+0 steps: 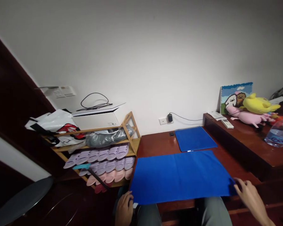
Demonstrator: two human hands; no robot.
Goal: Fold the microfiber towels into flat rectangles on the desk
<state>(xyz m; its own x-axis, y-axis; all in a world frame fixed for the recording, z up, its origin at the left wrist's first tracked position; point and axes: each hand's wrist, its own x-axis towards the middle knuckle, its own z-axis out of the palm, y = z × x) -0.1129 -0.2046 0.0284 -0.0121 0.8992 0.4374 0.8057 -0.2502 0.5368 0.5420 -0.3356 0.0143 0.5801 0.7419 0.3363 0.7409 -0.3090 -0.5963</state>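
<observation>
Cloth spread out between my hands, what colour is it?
The cloth is plain bright blue; it shows best in the head view.

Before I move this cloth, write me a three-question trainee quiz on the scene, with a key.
1. Multiple choice: seen from the wearer's side, at which corner of the large blue cloth is the right hand?
A) Far left
B) Far right
C) Near right

2. True or false: the left hand is touching the smaller blue cloth.

3. Fill in: the yellow plush toy lies on top of a ____ plush toy.

Key:
1. C.
2. False; it is at the large blue cloth's near left corner, while the smaller blue cloth lies farther back.
3. Pink: the pink plush toy.
</observation>
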